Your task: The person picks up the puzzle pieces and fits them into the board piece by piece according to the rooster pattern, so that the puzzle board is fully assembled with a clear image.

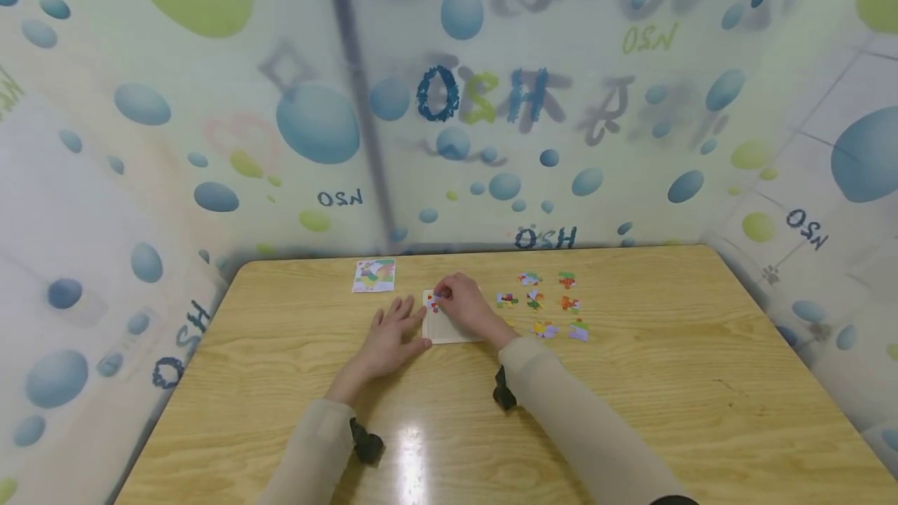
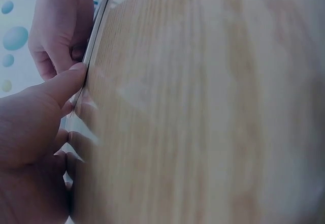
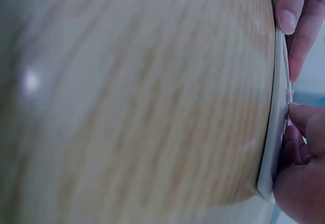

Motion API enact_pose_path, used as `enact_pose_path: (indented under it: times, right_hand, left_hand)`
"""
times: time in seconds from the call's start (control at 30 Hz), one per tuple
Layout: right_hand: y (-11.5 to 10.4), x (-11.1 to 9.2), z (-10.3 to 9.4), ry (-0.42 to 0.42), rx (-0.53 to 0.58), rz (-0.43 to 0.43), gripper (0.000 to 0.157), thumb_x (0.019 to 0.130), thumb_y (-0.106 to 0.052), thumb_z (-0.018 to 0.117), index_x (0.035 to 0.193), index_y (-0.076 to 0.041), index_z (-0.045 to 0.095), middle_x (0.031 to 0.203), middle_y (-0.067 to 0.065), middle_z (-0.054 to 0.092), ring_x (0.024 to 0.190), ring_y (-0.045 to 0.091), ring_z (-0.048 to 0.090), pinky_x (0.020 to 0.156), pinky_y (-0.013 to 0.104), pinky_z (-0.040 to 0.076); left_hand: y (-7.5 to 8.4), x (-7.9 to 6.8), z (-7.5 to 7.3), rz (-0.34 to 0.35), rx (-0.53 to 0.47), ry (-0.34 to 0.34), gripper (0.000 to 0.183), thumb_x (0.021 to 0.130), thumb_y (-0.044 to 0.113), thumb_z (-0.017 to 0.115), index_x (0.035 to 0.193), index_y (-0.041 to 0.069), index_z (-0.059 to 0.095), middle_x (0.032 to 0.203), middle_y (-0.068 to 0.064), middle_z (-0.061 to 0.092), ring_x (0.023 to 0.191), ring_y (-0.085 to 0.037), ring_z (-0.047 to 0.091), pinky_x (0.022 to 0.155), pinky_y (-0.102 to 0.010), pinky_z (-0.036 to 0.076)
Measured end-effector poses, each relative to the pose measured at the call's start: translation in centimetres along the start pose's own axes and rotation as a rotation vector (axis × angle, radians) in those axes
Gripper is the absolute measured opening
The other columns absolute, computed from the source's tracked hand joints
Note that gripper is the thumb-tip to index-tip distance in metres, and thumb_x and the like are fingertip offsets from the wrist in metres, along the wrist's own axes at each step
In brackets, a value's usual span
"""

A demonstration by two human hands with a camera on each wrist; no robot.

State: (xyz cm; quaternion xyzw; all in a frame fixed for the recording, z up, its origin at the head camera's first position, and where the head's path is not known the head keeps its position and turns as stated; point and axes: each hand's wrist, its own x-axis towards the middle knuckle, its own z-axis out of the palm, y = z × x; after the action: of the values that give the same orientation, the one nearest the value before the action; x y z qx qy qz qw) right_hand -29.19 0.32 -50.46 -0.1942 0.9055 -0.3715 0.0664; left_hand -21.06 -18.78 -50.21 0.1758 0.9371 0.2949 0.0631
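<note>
A light puzzle board (image 1: 449, 331) lies flat on the table, with a red and purple puzzle piece (image 1: 433, 304) in its far left corner. My left hand (image 1: 390, 340) rests at the board's left side, fingers spread and fairly straight, thumb at its near left corner. In the left wrist view, that thumb (image 2: 71, 79) touches the board's edge. Over the board, my right hand (image 1: 464, 306) has curled fingers and pinches at the puzzle piece, which its fingertips partly hide. The right wrist view shows the right thumb (image 3: 303, 115) low against the board's top.
Several loose puzzle pieces (image 1: 543, 329) lie in rough rows right of the board; the right hand and wrist partly cover that side. A square picture card (image 1: 374, 276) sits at the back left of the wooden table (image 1: 701, 380). A patterned wall (image 1: 449, 178) rises behind the table.
</note>
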Motion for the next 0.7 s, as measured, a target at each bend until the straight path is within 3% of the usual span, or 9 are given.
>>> enact_pose_path:
  times: [0.33,0.7]
  right_hand:
    - [0.8,-0.1,-0.9,0.051,0.097,-0.032,0.016,0.102,-0.015,0.064,0.113,-0.005,0.071,0.099,0.004,0.064,0.089,0.017,0.058,0.079,0.032,0.051]
    - [3.9,-2.3,-6.9,0.099,0.190,0.015,0.027,0.105,-0.018,0.061,0.125,0.000,0.068,0.106,0.008,0.066,0.088,0.021,0.062,0.073,0.036,0.054]
  left_hand:
    - [0.2,0.1,-0.1,0.003,0.008,0.007,0.064,0.101,0.032,0.066,0.153,0.001,0.045,0.164,-0.027,0.023,0.153,-0.046,0.012,0.120,-0.066,0.003]
    - [0.0,-0.2,0.1,0.018,-0.012,0.019,0.064,0.099,0.030,0.068,0.151,-0.001,0.047,0.163,-0.029,0.023,0.153,-0.048,0.011,0.119,-0.067,0.002]
